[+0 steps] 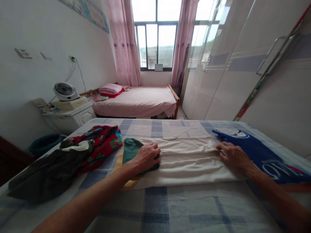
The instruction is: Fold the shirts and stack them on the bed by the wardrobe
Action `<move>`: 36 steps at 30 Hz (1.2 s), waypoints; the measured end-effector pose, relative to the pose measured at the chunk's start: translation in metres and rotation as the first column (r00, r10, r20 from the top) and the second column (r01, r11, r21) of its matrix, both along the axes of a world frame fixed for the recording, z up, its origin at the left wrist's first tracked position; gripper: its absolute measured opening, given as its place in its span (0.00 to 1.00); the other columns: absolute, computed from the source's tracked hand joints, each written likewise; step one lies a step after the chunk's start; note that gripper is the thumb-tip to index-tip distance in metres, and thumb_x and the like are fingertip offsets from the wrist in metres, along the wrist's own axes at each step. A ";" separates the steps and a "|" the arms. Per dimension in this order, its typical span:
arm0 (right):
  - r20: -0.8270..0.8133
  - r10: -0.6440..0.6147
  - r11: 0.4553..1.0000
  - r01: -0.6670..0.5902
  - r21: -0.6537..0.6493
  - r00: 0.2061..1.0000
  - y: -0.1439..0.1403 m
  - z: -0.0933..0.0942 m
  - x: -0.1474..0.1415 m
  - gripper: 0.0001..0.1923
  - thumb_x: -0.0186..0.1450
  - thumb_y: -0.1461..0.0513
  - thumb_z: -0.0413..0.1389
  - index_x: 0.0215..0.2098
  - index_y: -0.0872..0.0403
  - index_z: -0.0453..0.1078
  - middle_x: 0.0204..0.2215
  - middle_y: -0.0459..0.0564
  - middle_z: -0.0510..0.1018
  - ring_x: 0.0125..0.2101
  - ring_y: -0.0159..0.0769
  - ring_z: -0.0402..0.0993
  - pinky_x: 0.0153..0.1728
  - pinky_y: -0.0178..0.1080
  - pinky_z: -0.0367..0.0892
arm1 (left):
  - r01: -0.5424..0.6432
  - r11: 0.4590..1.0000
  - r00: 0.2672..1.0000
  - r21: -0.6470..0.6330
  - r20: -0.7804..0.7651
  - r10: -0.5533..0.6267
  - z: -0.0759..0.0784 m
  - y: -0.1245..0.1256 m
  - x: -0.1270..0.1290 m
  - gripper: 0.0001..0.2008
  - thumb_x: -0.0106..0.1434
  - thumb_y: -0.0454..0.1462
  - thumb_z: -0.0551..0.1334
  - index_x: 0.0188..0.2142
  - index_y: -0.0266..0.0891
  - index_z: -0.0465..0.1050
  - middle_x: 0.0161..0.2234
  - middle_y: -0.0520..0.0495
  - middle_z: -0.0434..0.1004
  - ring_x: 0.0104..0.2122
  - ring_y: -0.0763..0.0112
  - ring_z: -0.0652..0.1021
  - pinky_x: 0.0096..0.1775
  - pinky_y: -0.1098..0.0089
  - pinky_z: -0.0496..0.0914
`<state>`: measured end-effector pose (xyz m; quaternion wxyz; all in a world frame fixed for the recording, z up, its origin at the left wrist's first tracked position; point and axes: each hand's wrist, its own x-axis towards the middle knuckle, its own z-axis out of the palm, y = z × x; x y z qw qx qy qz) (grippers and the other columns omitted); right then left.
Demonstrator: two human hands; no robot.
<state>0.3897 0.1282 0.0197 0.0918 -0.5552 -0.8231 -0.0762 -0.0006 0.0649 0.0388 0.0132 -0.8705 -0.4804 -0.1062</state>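
**A bedroom in a home**

This is a lived-in bedroom. A checked bed sheet [155, 207] covers the near bed, with loose clothes [97, 142] lying on it. Against the far wall stands 1 more bed [138, 100] with a wooden frame, a pink cover and a folded pink blanket [110, 88]. Pink curtains [125, 42] frame the window [156, 35]. A small fan [65, 91] sits on a white bedside cabinet [70, 118], and a tall glossy wardrobe [243, 64] with long handles fills the right side.

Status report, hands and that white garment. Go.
Left hand flat on white garment, left end. Right hand pinching its right edge. Green cloth under left hand; blue jersey beside right.
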 end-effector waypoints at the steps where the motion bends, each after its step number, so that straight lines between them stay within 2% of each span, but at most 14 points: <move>1: -0.008 -0.007 1.000 0.007 0.019 1.000 -0.001 -0.001 0.000 0.11 0.59 0.65 0.46 0.35 0.53 0.70 0.39 0.54 0.75 0.43 0.43 0.71 0.40 0.44 0.63 | -0.017 1.000 0.999 -0.006 -0.042 0.016 -0.001 0.001 0.005 0.06 0.59 0.36 0.57 0.34 0.37 0.72 0.36 0.43 0.73 0.38 0.62 0.74 0.41 0.65 0.69; 6: -0.029 -0.042 0.982 0.047 0.185 0.999 -0.003 0.000 0.003 0.09 0.60 0.64 0.47 0.35 0.51 0.69 0.39 0.57 0.76 0.42 0.46 0.71 0.40 0.46 0.61 | -0.080 0.997 0.991 -0.020 -0.114 0.077 0.001 0.008 0.003 0.10 0.61 0.31 0.52 0.33 0.36 0.71 0.33 0.43 0.73 0.33 0.63 0.74 0.35 0.67 0.67; 9: 0.006 -0.013 0.988 0.012 0.156 1.000 -0.009 0.000 0.010 0.10 0.58 0.66 0.48 0.34 0.51 0.69 0.40 0.56 0.76 0.45 0.45 0.70 0.41 0.46 0.61 | -0.025 0.998 0.998 -0.053 -0.057 0.022 0.005 -0.001 -0.006 0.08 0.61 0.34 0.54 0.35 0.39 0.72 0.35 0.45 0.73 0.35 0.64 0.75 0.35 0.69 0.67; 11: 0.010 -0.023 0.991 0.022 0.131 1.000 -0.013 -0.001 0.012 0.13 0.57 0.68 0.46 0.36 0.52 0.70 0.43 0.55 0.75 0.45 0.44 0.70 0.40 0.45 0.62 | -0.014 0.998 1.000 -0.065 0.016 0.015 0.009 -0.013 -0.015 0.09 0.62 0.37 0.55 0.38 0.40 0.72 0.37 0.46 0.73 0.37 0.65 0.75 0.37 0.70 0.67; 14: -0.046 -0.033 0.986 0.040 0.163 0.998 -0.019 -0.002 0.010 0.15 0.59 0.65 0.45 0.40 0.53 0.70 0.43 0.54 0.75 0.43 0.45 0.72 0.40 0.46 0.65 | -0.110 0.991 0.985 -0.077 0.125 0.119 0.013 -0.038 -0.037 0.10 0.63 0.40 0.53 0.39 0.41 0.72 0.38 0.48 0.73 0.36 0.68 0.75 0.38 0.71 0.66; 16: -0.117 0.040 0.987 -0.021 0.159 0.992 -0.022 -0.001 0.005 0.14 0.60 0.61 0.45 0.38 0.52 0.70 0.41 0.52 0.76 0.42 0.45 0.72 0.41 0.45 0.66 | -0.214 0.974 0.962 -0.079 0.158 0.224 0.015 -0.058 -0.057 0.10 0.63 0.39 0.53 0.37 0.41 0.72 0.37 0.48 0.73 0.35 0.69 0.75 0.38 0.72 0.66; 20: -0.199 0.189 0.981 -0.178 0.070 0.962 -0.026 -0.003 -0.009 0.13 0.61 0.58 0.46 0.38 0.51 0.71 0.40 0.51 0.76 0.40 0.42 0.74 0.42 0.42 0.68 | -0.415 0.906 0.893 -0.088 0.150 0.423 0.010 -0.097 -0.095 0.11 0.63 0.37 0.52 0.36 0.40 0.73 0.36 0.47 0.73 0.33 0.70 0.75 0.36 0.72 0.66; 24: -0.189 0.257 0.961 -0.272 -0.055 0.948 -0.026 -0.011 -0.022 0.14 0.62 0.57 0.47 0.38 0.52 0.71 0.40 0.54 0.76 0.38 0.41 0.75 0.43 0.42 0.68 | -0.476 0.858 0.842 -0.191 0.180 0.508 0.003 -0.121 -0.112 0.12 0.62 0.38 0.52 0.35 0.40 0.74 0.35 0.48 0.74 0.33 0.70 0.75 0.34 0.74 0.66; 27: -0.177 0.282 0.951 -0.299 -0.078 0.943 -0.025 -0.015 -0.029 0.16 0.63 0.55 0.45 0.39 0.53 0.71 0.42 0.55 0.75 0.40 0.42 0.74 0.44 0.43 0.68 | -0.472 0.858 0.834 -0.204 0.212 0.509 -0.003 -0.119 -0.115 0.12 0.62 0.38 0.53 0.37 0.40 0.75 0.36 0.47 0.74 0.35 0.70 0.75 0.36 0.73 0.67; 31: -0.088 0.229 0.971 -0.234 -0.052 0.969 -0.021 -0.016 -0.031 0.16 0.61 0.59 0.46 0.42 0.52 0.71 0.43 0.54 0.75 0.38 0.42 0.74 0.40 0.44 0.69 | -0.463 0.884 0.853 -0.066 0.240 0.464 -0.012 -0.096 -0.116 0.14 0.60 0.36 0.54 0.43 0.39 0.74 0.42 0.44 0.73 0.42 0.65 0.73 0.45 0.69 0.67; 33: -0.033 0.185 0.982 -0.187 -0.039 0.982 -0.020 -0.013 -0.031 0.16 0.60 0.61 0.46 0.40 0.51 0.72 0.42 0.53 0.75 0.39 0.43 0.73 0.40 0.45 0.68 | -0.428 0.902 0.871 -0.047 0.245 0.426 -0.015 -0.081 -0.116 0.14 0.60 0.35 0.55 0.43 0.39 0.74 0.44 0.43 0.73 0.44 0.64 0.72 0.48 0.67 0.65; 36: 0.001 0.153 0.986 -0.152 -0.062 0.988 -0.019 -0.006 -0.034 0.12 0.57 0.62 0.47 0.34 0.52 0.72 0.36 0.52 0.77 0.38 0.42 0.72 0.38 0.43 0.66 | -0.416 0.907 0.874 -0.063 0.249 0.418 -0.016 -0.064 -0.117 0.15 0.59 0.35 0.55 0.44 0.39 0.74 0.42 0.43 0.74 0.42 0.64 0.73 0.47 0.66 0.65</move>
